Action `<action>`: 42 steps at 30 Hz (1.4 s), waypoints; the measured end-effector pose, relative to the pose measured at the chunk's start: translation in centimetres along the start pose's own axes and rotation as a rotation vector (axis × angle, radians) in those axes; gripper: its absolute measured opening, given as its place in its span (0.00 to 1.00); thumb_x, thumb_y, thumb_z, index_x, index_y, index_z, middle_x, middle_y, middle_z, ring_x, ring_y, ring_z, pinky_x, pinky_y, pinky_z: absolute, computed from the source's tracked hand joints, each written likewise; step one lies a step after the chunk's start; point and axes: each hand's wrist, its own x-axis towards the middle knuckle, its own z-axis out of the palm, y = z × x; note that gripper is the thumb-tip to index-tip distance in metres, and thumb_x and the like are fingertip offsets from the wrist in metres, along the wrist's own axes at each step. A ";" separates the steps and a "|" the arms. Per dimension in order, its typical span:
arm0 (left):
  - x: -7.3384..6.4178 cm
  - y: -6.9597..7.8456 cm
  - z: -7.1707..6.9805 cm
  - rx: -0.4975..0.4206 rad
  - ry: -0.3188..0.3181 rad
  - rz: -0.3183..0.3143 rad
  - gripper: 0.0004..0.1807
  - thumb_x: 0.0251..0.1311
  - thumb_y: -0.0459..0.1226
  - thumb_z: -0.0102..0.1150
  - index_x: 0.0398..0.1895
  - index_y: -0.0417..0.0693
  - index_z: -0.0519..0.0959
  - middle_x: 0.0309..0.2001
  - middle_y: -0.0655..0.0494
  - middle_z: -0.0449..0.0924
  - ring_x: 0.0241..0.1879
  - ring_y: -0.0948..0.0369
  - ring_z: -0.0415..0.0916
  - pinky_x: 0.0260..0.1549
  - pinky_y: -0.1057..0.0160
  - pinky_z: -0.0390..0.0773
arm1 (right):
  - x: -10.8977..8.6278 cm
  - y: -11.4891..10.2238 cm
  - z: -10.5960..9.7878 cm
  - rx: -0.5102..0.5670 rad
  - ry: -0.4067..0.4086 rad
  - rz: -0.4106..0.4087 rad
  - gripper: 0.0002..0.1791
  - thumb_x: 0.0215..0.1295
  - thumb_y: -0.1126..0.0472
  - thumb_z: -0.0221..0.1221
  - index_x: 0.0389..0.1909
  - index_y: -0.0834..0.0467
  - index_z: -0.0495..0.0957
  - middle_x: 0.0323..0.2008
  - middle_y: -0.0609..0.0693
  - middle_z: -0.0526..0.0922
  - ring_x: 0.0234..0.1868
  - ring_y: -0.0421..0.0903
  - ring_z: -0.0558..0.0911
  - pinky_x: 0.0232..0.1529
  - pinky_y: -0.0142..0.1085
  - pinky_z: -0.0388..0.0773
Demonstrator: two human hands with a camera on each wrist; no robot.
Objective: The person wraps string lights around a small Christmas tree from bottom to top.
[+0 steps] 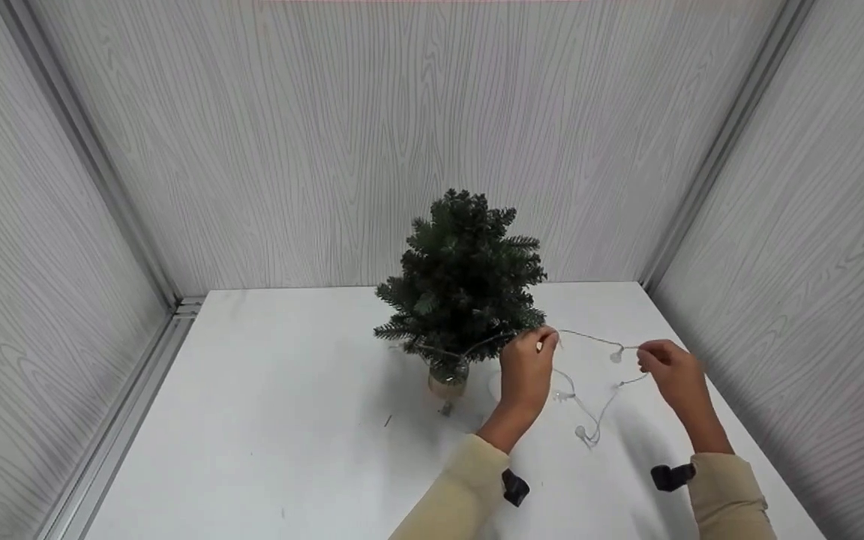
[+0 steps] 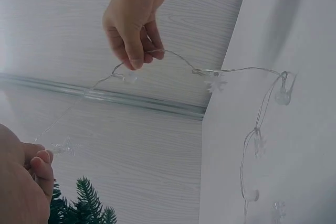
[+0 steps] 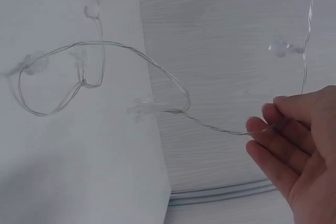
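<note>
A small artificial Christmas tree (image 1: pixel 466 277) stands upright on the white table. A thin wire string of lights (image 1: pixel 589 337) crosses its lower branches and runs right to both hands. My left hand (image 1: pixel 528 369) pinches the wire beside the tree's lower right side. Farther right, my right hand (image 1: pixel 673 375) pinches the same wire, with a clear bulb (image 1: pixel 616 355) hanging between the hands. In the left wrist view, a clear snowflake ornament (image 2: pixel 215 81) hangs past the right hand. The rest of the string loops down; in the right wrist view a snowflake (image 3: pixel 144 108) dangles from it.
The tree's round light-brown base (image 1: pixel 447 386) rests on the white table (image 1: pixel 274 420). A small object (image 1: pixel 446 408) lies in front of the base, and a short dark bit (image 1: pixel 388 421) lies to its left. Grey wood-grain panels (image 1: pixel 312 150) enclose the back and sides.
</note>
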 end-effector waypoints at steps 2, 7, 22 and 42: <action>-0.1 0.0 0.2 0.002 0.003 0.001 0.06 0.63 0.38 0.60 0.34 0.48 0.84 0.30 0.61 0.82 0.29 0.67 0.76 0.31 0.71 0.74 | 0.1 1.2 -0.5 0.075 -0.012 0.057 0.16 0.68 0.51 0.57 0.43 0.61 0.80 0.36 0.57 0.83 0.34 0.35 0.81 0.36 0.24 0.72; -0.1 0.0 0.3 -0.022 0.026 -0.041 0.07 0.64 0.39 0.59 0.36 0.47 0.85 0.32 0.60 0.84 0.32 0.66 0.79 0.31 0.71 0.76 | 0.1 2.8 -1.4 0.112 -0.007 0.108 0.18 0.68 0.52 0.58 0.43 0.65 0.80 0.37 0.59 0.83 0.33 0.29 0.80 0.36 0.21 0.71; -0.2 -0.2 0.6 -0.057 0.044 -0.080 0.09 0.65 0.40 0.59 0.39 0.48 0.86 0.36 0.59 0.85 0.33 0.66 0.80 0.32 0.71 0.77 | -0.9 5.5 -3.9 -0.012 0.077 0.197 0.21 0.68 0.48 0.56 0.44 0.63 0.81 0.38 0.56 0.84 0.34 0.32 0.78 0.35 0.25 0.70; -1.0 -1.7 2.3 0.009 0.104 -0.064 0.07 0.64 0.37 0.58 0.39 0.49 0.85 0.34 0.59 0.86 0.33 0.65 0.81 0.33 0.66 0.78 | -0.6 0.4 -6.2 0.688 0.281 0.360 0.20 0.59 0.56 0.67 0.45 0.66 0.80 0.37 0.46 0.85 0.46 0.39 0.78 0.45 0.23 0.68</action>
